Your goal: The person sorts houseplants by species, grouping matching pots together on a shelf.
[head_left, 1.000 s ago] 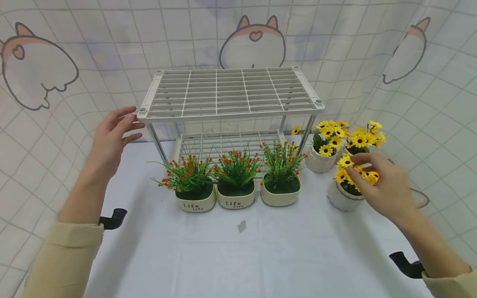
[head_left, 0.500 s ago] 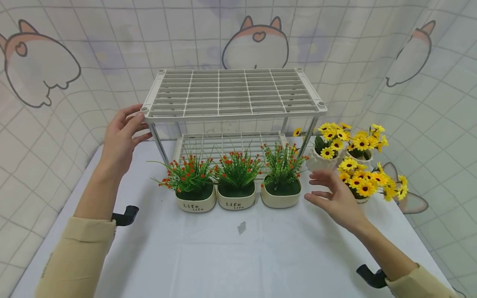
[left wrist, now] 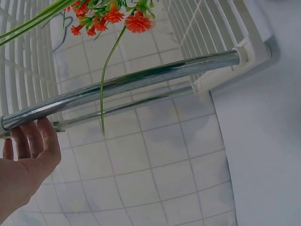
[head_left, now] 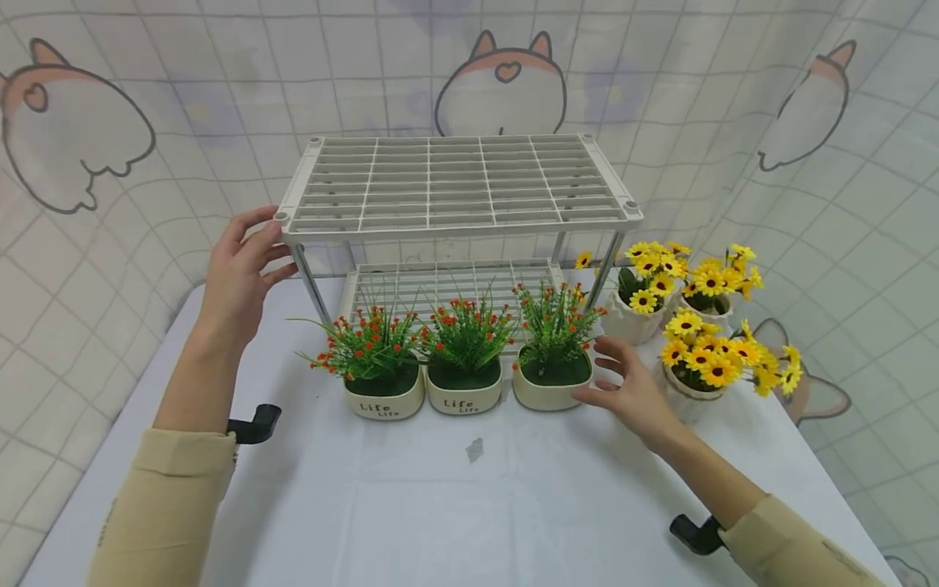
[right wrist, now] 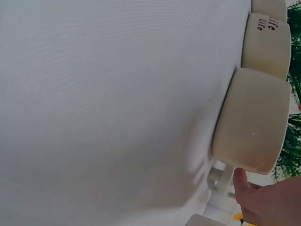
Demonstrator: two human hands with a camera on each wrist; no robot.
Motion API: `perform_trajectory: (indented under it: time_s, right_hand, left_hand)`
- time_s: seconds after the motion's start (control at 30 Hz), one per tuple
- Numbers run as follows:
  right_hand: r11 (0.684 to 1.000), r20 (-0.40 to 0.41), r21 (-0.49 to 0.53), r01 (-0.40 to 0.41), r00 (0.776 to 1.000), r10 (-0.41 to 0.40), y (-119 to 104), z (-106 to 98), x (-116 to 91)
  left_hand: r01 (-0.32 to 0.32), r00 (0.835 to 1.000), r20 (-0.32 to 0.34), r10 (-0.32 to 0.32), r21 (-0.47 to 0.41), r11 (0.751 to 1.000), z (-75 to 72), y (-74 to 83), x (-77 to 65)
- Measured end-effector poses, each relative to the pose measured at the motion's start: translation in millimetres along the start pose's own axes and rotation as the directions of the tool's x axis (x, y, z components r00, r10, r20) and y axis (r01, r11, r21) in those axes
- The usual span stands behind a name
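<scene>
My left hand [head_left: 239,265] rests at the front left corner of a two-tier white wire rack [head_left: 458,222]. In the left wrist view, its loosely bent fingers [left wrist: 34,140] reach the metal post [left wrist: 155,75] close to the top shelf. My right hand [head_left: 632,398] is spread at the right end of the rightmost cream pot [head_left: 552,397], which holds green grass with small red flowers. In the right wrist view the thumb [right wrist: 241,178] comes right to that pot's end wall; the other fingers are mostly hidden there.
Two matching cream pots marked "Life", the middle one [head_left: 465,399] and the left one [head_left: 385,405], stand before the lower shelf [head_left: 455,273]. White pots of yellow flowers [head_left: 715,363] cluster at the right. A patterned curtain [head_left: 352,73] hangs behind the table [head_left: 411,514].
My right hand has moved left from the yellow flowers to the rightmost red-flower pot. My left hand has shifted slightly right, up to the rack's corner.
</scene>
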State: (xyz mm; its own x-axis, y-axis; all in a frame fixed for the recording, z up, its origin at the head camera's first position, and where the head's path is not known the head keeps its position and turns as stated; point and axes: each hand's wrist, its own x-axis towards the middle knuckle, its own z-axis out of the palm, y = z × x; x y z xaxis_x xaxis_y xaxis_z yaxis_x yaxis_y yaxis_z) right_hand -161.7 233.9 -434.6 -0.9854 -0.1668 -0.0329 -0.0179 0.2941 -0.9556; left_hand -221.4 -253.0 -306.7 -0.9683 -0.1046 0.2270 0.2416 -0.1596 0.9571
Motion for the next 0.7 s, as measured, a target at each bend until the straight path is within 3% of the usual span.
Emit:
perform_trajectory:
  time_s: [0.37, 0.7]
  right_hand:
    - [0.998, 0.021, 0.017, -0.068, 0.997, 0.067, 2.7, 8.0, 17.4]
    - [0.992, 0.088, 0.06, -0.113, 0.99, 0.108, 7.0, 9.8, 22.4]
  left_hand:
    - [0.007, 0.999, -0.034, -0.006, 0.038, 0.999, 1.8, -0.2, 1.0]
    - [0.018, 0.998, -0.054, -0.015, 0.044, 0.999, 4.8, 0.7, 0.1]
